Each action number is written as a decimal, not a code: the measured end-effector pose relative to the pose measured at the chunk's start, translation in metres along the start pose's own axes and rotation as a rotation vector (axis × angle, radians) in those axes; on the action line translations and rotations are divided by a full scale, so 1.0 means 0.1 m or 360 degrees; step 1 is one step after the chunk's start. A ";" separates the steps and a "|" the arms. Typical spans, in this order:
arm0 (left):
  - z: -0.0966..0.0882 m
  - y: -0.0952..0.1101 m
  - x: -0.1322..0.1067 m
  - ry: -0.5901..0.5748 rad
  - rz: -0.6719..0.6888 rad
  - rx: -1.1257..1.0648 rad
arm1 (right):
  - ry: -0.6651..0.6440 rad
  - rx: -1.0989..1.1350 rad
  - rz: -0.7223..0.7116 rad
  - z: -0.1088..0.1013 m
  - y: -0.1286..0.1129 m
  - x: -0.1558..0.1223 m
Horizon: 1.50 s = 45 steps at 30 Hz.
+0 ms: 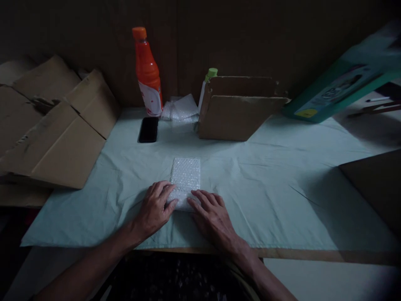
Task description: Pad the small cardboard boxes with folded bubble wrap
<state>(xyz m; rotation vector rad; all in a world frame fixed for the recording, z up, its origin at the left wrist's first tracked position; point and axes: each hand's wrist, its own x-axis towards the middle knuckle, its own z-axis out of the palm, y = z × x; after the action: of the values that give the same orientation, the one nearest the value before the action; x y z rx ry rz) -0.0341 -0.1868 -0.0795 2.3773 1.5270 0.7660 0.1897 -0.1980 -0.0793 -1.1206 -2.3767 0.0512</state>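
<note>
A strip of bubble wrap lies on the pale green cloth in front of me, its near end folded over into a thicker flap. My left hand grips the left edge of that fold, thumb at the near side and fingers curled over the top. On the right edge, my right hand holds the same fold with thumb and fingers bent onto it. Whether something lies inside the fold cannot be seen.
Behind stand an orange bottle, a black phone, more bubble wrap, a green-capped bottle and a small open cardboard box. Large cardboard boxes crowd the left. A green container leans at right, near a dark box.
</note>
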 end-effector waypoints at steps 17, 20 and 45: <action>-0.01 0.01 0.18 -0.0153 -0.0095 -0.0096 | -0.0094 0.0004 0.0112 -0.08 -0.05 -0.08; -0.05 0.03 0.19 -0.0021 -0.0366 -0.0482 | -0.0100 0.0118 0.0253 0.00 0.06 0.01; -0.17 0.43 1.91 0.0301 0.0133 -0.0405 | 0.0117 0.1119 0.1296 -0.43 0.81 -0.54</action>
<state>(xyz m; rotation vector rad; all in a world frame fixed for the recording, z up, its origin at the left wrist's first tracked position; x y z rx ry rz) 0.0533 -0.0367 0.0128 2.2441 1.3089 1.1582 0.2956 -0.1917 -0.0841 -1.5547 -1.4701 1.0042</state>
